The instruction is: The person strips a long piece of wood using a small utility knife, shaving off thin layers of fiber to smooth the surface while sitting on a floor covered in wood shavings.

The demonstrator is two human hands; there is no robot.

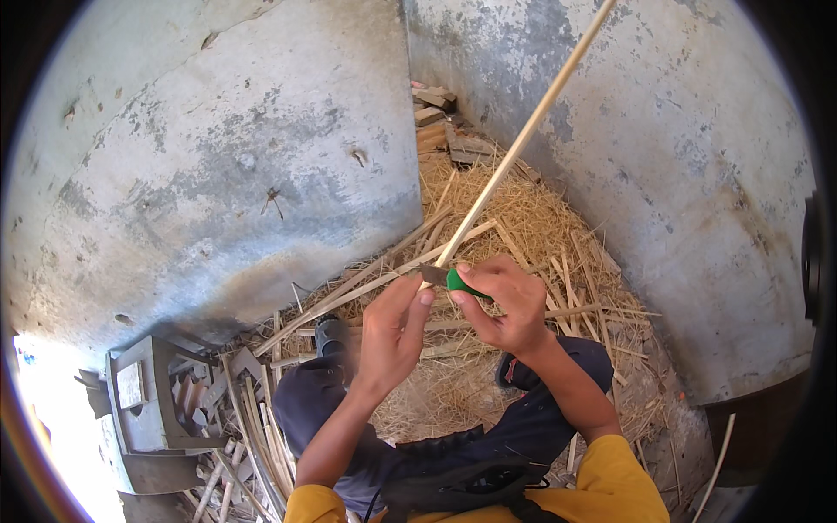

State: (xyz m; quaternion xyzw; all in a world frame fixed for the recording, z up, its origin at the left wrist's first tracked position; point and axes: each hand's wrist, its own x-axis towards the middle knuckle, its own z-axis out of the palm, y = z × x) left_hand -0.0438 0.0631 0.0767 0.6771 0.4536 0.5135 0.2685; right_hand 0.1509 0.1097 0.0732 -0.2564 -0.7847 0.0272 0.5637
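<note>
A long, pale wooden stick (527, 131) slants from between my hands up toward the top right. My left hand (391, 331) is closed, pinching the stick's lower end between thumb and fingers. In my right hand (507, 303), also closed, is a short knife (459, 281) with a green handle. Its dark blade (433, 275) lies across the stick just above my left fingertips. The blade's tip is partly hidden by my left fingers.
Straw-like shavings (523, 205) and loose wooden strips (349, 283) cover the ground between two worn walls (288, 113). Broken bricks (429, 113) lie in the corner. A grey box-like frame (148, 392) stands at the left, beside more strips (253, 418).
</note>
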